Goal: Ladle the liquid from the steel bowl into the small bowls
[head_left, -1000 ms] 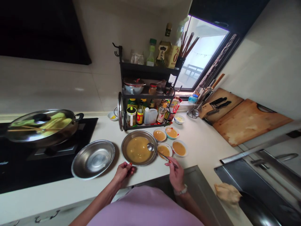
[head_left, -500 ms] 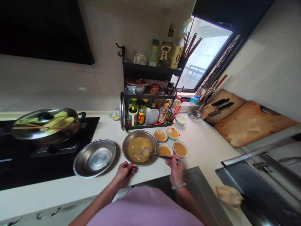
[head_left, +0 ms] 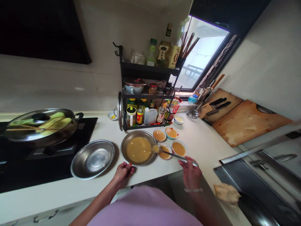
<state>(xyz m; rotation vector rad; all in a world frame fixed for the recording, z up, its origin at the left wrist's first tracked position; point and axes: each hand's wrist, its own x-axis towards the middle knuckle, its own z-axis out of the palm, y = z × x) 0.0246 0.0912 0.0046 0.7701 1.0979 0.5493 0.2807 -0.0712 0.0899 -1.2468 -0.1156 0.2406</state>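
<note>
on the top shelf of the black metal rack (head_left: 150, 97), a cream-labeled bottle (head_left: 174, 57) is showing a big "0" w/ chinese chars above it. just l. of it, a dark-necked bottle (head_left: 164, 51) is wearing a label w/ chinese chars, too small to read. bottom-tier sauce bottles (head_left: 139, 117) are showing red, yellow & green, wording illegible.

the steel ladle (head_left: 181, 157) is sitting in the r. hand (head_left: 191, 174), its head pointing far-l., away from the fingers. that head is holding yellowish broth at the r. rim of the soup basin (head_left: 123, 148), right beside the near-l. small bowl (head_left: 170, 147); can't tell if it's touching either. the handle is crossing above that bowl. the basin is resting just beyond the l. hand (head_left: 124, 171).

r. hand is clamping round the handle's near-r. end, fingers curling, a pale bracelet circling the wrist, forearm reaching in from the near r. l. hand is pinching the basin's near rim, fingers bunching together, forearm slanting up from the near l.

farther l., a second steel basin (head_left: 94, 158) is standing near a glass-lidded pan (head_left: 64, 133), chopsticks (head_left: 23, 129) lying across its lid.
</note>
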